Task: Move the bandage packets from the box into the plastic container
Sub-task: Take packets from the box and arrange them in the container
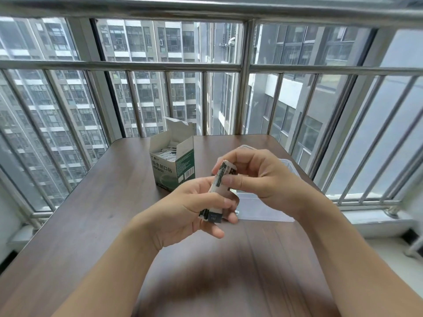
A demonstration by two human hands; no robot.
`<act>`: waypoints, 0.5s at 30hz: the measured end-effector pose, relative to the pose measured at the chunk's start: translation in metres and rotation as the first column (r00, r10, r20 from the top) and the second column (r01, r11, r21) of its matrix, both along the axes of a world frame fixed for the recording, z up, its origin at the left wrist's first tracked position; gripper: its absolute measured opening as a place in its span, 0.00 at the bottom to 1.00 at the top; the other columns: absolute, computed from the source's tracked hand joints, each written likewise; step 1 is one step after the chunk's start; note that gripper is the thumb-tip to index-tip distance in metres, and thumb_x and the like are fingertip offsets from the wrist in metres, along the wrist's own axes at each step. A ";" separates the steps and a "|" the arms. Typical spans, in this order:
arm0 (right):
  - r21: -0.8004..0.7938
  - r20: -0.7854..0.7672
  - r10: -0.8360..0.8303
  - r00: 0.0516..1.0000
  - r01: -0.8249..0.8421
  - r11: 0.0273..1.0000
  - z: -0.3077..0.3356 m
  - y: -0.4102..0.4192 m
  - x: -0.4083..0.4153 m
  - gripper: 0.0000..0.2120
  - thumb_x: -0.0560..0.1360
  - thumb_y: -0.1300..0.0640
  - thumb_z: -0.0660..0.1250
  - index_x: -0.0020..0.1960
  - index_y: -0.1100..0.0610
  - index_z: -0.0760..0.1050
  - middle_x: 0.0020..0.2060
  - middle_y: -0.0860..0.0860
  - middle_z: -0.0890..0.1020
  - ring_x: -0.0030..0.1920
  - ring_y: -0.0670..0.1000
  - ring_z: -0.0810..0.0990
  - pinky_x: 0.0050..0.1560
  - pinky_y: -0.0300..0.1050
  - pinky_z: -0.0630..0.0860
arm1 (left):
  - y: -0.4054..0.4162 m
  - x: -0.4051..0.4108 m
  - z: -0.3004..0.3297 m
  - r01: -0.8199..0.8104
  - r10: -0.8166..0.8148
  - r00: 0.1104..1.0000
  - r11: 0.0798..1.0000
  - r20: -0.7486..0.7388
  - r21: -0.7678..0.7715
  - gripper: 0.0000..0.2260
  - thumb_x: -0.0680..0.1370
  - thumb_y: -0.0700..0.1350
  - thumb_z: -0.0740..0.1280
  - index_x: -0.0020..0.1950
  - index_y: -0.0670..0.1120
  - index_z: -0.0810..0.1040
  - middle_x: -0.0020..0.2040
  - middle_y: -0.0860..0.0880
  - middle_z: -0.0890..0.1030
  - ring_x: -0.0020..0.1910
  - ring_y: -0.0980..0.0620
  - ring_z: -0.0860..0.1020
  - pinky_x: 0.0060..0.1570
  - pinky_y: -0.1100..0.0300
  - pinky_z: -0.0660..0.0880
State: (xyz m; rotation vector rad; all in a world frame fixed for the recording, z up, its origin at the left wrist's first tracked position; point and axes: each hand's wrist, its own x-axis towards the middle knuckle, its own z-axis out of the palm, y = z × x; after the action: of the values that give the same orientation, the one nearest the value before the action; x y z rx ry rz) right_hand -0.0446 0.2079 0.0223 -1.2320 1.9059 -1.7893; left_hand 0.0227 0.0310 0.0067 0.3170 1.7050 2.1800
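Note:
A green and white bandage box (174, 165) stands open on the brown table (91, 225), with several white packets showing inside. A stack of bandage packets (217, 191) is held above the table in front of the box. My left hand (183, 216) grips the stack's lower end. My right hand (256, 175) pinches its upper end with thumb and fingers. The clear plastic container (263, 207) lies on the table to the right, mostly hidden behind my right hand.
A metal railing (245, 88) with vertical bars and windows runs right behind the table's far edge and along both sides. The table's right edge lies just beyond the container.

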 end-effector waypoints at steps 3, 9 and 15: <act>-0.061 0.061 -0.070 0.996 0.074 0.995 0.002 0.003 -0.002 0.06 0.75 0.69 0.69 0.52 0.65 0.79 0.43 0.59 0.82 0.39 0.48 0.80 0.39 0.37 0.76 | -0.001 -0.001 0.000 0.007 -0.008 1.000 0.999 0.008 0.041 0.09 0.74 0.43 0.70 0.54 0.43 0.81 0.43 0.45 0.80 0.41 0.49 0.84 0.27 0.62 0.79; -0.081 0.425 -0.278 0.862 0.342 0.936 0.034 0.032 -0.028 0.10 0.70 0.64 0.70 0.51 0.63 0.81 0.41 0.56 0.84 0.40 0.50 0.79 0.39 0.37 0.80 | -0.008 -0.015 0.000 -0.426 0.438 0.891 0.897 -0.120 0.113 0.10 0.77 0.51 0.72 0.49 0.44 0.80 0.36 0.45 0.78 0.30 0.51 0.80 0.21 0.61 0.76; 0.506 0.339 -0.388 0.857 0.181 0.843 0.065 0.031 -0.071 0.07 0.76 0.68 0.69 0.54 0.64 0.80 0.40 0.55 0.85 0.37 0.47 0.82 0.36 0.35 0.81 | -0.006 -0.030 -0.035 -0.769 0.536 0.535 0.629 -0.653 -0.114 0.07 0.74 0.44 0.75 0.49 0.51 0.79 0.34 0.57 0.78 0.34 0.47 0.78 0.27 0.49 0.81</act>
State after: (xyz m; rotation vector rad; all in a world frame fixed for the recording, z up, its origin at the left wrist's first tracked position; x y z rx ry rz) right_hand -0.1156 0.2391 0.0871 -0.3539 2.1393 -1.4369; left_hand -0.0076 0.0254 -0.0283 0.2209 2.9900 2.2480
